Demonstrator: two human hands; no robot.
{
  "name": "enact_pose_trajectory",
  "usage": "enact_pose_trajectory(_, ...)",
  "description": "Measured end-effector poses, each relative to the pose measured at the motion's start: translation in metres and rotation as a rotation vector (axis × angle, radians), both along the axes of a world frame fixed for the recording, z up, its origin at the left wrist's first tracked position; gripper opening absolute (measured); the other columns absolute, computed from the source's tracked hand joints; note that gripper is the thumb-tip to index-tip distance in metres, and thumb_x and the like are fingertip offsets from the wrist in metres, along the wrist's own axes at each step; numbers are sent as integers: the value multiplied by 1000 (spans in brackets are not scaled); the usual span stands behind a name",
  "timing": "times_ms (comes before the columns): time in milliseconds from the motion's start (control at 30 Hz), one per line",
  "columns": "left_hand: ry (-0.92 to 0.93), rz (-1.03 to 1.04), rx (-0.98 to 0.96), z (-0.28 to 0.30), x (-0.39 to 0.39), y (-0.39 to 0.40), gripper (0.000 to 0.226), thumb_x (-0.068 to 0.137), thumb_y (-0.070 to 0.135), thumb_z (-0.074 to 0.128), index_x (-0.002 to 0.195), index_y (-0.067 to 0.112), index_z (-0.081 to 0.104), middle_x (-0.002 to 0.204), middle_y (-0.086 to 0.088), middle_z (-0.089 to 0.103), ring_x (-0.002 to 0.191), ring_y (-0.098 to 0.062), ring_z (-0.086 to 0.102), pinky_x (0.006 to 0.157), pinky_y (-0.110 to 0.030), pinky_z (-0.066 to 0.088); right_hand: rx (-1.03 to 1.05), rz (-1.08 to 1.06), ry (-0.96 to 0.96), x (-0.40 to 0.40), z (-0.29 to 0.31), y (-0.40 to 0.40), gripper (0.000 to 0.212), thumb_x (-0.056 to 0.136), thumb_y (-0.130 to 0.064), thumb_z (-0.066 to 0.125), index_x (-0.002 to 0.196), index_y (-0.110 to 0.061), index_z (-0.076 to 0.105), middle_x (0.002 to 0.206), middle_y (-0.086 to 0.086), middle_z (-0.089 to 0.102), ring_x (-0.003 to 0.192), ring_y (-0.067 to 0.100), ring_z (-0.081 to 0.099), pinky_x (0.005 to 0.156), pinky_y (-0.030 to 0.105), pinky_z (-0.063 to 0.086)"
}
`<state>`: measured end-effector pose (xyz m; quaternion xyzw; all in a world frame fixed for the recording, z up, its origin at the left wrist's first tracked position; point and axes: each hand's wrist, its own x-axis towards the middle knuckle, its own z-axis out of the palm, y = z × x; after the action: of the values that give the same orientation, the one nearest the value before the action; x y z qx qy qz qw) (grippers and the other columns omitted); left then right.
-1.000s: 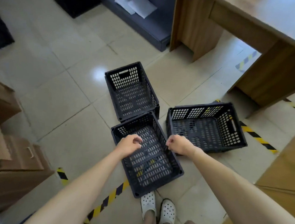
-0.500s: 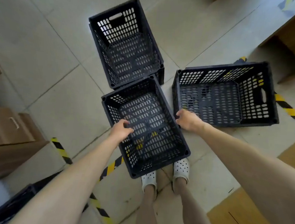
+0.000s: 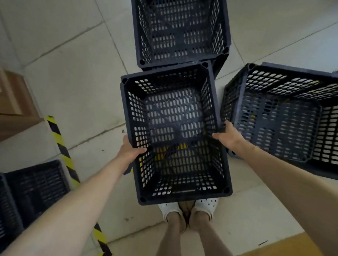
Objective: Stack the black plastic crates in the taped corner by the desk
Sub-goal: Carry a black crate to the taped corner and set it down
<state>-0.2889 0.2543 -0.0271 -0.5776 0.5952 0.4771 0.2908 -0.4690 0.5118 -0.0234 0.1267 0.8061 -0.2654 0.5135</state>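
- I saw the left hand clamped on the middle crate at its left rim;
- the right hand gripped its right rim;
- it seemed lifted off the floor.

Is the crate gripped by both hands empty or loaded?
Empty. Floor tile and striped tape show through the perforated bottom of the held crate; left hand and right hand grip its side rims.

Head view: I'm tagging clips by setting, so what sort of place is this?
Likely a storeroom or warehouse-style workroom: black crates on tiled floor, hazard tape, cardboard boxes.
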Motion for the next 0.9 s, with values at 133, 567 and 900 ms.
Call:
enact_pose_trajectory(133, 3, -14, -95, -17, -5, -4, 83, 85, 20, 72, 153, 16, 24, 154, -12, 32, 138, -30, 38, 113, -40, 33, 13, 20, -36, 1, -22, -6, 73, 97, -19, 55, 154, -12, 10, 157, 9, 28, 143, 30, 30, 113, 37, 29)
enact_pose_trajectory(567, -68, 116, 19, -33, 2, -23, 42, 89, 13, 66, 117, 14, 35, 128, -14, 55, 105, -25, 57, 72, -30, 47, 172, 21, -29, -11, -50, 5, 60, 96, -13, 52, 148, -10, 23, 145, 17, 39, 121, 34, 49, 101, 44, 47)
enact_pose_trajectory(900, -72, -395, -175, 39, -7, -47, 50, 91, 37, 60, 128, 8, 41, 129, -17, 58, 112, -33, 59, 88, -39, 50, 241, 2, -58, -3, -5, 11, 59, 90, -26, 60, 141, -7, 36, 134, 17, 52, 113, 33, 56, 94, 45, 53)
